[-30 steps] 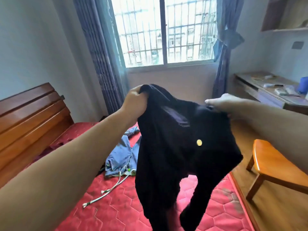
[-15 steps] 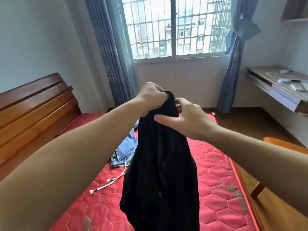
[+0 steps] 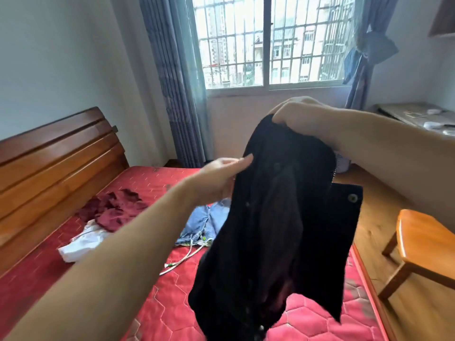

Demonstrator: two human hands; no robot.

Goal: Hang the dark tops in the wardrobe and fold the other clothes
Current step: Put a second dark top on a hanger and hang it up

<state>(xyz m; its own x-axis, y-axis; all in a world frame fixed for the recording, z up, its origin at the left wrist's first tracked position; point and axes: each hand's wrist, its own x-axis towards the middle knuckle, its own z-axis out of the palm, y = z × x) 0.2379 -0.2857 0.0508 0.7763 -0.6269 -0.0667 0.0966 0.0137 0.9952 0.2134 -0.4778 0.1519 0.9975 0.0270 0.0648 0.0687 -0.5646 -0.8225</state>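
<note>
Fingers of right hand (image 3: 299, 116) curled round dark top (image 3: 275, 230), left hand (image 3: 221, 175) fingers straight.

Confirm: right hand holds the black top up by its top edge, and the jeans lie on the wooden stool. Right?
Not quite. The right hand does grip the black top, but the jeans lie on the red mattress, not the wooden stool; the head view shows it.
</note>
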